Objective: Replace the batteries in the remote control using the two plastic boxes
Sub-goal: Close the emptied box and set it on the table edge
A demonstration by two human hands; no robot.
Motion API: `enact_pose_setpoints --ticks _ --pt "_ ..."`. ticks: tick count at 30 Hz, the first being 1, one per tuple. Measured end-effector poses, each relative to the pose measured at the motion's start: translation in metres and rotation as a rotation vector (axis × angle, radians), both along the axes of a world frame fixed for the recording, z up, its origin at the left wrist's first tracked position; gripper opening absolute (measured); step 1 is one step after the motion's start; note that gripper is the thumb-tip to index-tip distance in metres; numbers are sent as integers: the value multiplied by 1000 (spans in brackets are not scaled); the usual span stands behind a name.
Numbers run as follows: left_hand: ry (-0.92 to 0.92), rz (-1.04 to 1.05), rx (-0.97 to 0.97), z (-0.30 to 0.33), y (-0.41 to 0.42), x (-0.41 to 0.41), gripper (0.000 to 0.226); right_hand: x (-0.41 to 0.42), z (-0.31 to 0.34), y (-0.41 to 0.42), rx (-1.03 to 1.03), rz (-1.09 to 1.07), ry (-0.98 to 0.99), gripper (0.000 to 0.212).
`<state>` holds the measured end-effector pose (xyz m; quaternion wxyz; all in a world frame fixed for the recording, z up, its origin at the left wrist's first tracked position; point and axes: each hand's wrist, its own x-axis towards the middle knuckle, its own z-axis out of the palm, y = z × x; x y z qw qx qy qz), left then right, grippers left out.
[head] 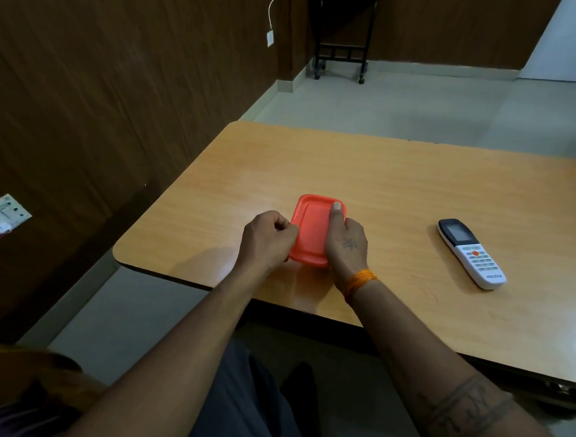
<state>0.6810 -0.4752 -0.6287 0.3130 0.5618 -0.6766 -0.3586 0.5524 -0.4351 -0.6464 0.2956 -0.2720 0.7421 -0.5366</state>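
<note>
A plastic box with an orange lid (313, 230) rests on the wooden table (394, 187) near its front left corner. My left hand (266, 240) pinches the lid's left edge with curled fingers. My right hand (345, 239) holds the box's right side, thumb lying flat on the lid. A white remote control (471, 255) with a dark screen lies face up on the table to the right, apart from both hands. Only one box is in view, and its contents are hidden under the lid.
The table's front edge runs just below my wrists. A brown panelled wall with a switch plate (4, 217) is at the left. A black wheeled stand (341, 41) is on the floor beyond the table.
</note>
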Motion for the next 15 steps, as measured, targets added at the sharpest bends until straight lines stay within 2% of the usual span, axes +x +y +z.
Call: enact_pose_setpoints --ticks 2,5,7,11,15 --pt "17 39 19 5 5 -5 41 7 3 5 -25 35 59 89" --pt "123 71 151 10 7 -11 80 18 6 11 -71 77 82 82" --pt "147 70 175 10 8 -13 94 20 8 11 -87 62 76 82" --pt "197 92 198 9 9 -14 99 19 5 11 -135 54 44 76" --pt "188 107 208 9 7 -15 94 17 -2 8 -151 47 -1 71"
